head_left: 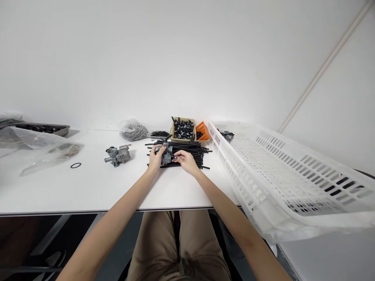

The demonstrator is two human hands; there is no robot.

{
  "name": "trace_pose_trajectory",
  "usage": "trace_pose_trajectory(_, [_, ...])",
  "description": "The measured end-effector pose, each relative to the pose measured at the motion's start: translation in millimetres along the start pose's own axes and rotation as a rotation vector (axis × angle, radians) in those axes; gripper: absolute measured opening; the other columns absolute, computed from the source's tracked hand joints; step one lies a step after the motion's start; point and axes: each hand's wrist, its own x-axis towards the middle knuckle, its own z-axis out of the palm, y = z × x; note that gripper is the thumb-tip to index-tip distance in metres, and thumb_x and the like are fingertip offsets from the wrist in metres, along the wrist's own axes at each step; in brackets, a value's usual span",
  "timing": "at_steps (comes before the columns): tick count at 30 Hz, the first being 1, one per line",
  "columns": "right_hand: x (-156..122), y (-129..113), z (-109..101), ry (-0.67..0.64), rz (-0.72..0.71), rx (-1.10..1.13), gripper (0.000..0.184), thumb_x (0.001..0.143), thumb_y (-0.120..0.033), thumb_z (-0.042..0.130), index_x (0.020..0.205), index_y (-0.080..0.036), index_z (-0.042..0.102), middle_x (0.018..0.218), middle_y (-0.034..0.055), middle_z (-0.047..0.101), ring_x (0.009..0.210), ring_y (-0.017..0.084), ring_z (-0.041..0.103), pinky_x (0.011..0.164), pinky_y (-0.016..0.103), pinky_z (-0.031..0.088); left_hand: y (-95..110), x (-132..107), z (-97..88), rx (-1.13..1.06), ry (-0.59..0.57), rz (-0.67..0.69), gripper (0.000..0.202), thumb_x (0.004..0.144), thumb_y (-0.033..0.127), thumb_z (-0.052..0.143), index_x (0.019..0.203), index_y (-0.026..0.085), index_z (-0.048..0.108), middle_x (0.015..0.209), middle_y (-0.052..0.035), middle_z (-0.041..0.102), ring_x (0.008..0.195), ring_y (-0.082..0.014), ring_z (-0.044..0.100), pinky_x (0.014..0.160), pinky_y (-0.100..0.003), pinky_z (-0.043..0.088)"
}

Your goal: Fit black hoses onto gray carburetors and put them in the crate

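My left hand (156, 157) is closed around a grey metal carburetor (166, 156), which it holds above a pile of black rubber hoses (191, 148). A short black piece sticks up from the carburetor's top. At its right side, the fingers of my right hand (186, 160) pinch the end of a black hose (173, 155) that runs down across the carburetor's front. Whether that hose is fixed to the carburetor, I cannot tell. A second carburetor (117, 155) lies on the white table to the left.
Behind the pile stand a beige bin (183, 128) of black fittings, an orange basket (203, 131) and a tray of black rings (159, 134). Beside them sits a bagged bundle (134, 130). A white crate (249, 175) fills the right side. Leftward lie a black ring (75, 165) and plastic bags (38, 148).
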Motion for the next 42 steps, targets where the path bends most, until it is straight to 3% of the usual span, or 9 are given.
trace_pose_trajectory(6, [-1.0,2.3,-2.3,0.046,-0.126,-0.214,0.016,0.075,-0.016,0.052,0.084,-0.02,0.065,0.085,0.0028,0.066,0.08,0.017,0.063,0.08,0.033,0.052,-1.2,-2.1,1.7,-0.026,0.003,-0.029,0.038,0.061,0.047,0.075,0.084,0.021,0.059,0.076,0.0007,0.062,0.066,-0.0142,0.059,0.059,-0.024,0.047])
trace_pose_trajectory(20, [-7.1,-4.3,-1.3,0.056,-0.332,-0.432,0.022,0.077,-0.01,0.042,0.083,-0.02,0.061,0.086,0.0039,0.061,0.084,0.018,0.059,0.078,0.031,0.048,-2.1,-3.0,5.1,-0.128,0.015,-0.022,0.036,0.059,0.043,0.076,0.081,0.02,0.058,0.077,0.0004,0.061,0.067,-0.0142,0.058,0.059,-0.025,0.048])
trace_pose_trajectory(36, [-3.7,1.5,-2.3,0.092,-0.351,-0.406,0.024,0.076,-0.008,0.04,0.082,-0.02,0.06,0.085,0.0032,0.061,0.083,0.017,0.06,0.077,0.03,0.05,0.7,-5.9,6.3,-0.1,0.015,-0.051,0.037,0.059,0.044,0.076,0.08,0.02,0.058,0.074,0.0013,0.06,0.065,-0.0141,0.057,0.058,-0.024,0.046])
trace_pose_trajectory(42, [-5.1,4.6,-1.4,0.09,-0.405,-0.395,0.022,0.077,-0.01,0.041,0.083,-0.02,0.06,0.087,0.0043,0.06,0.082,0.018,0.06,0.077,0.032,0.051,0.2,-2.5,4.4,-0.079,-0.015,0.001,0.034,0.061,0.044,0.074,0.08,0.02,0.059,0.076,0.0008,0.06,0.069,-0.0138,0.056,0.061,-0.024,0.045])
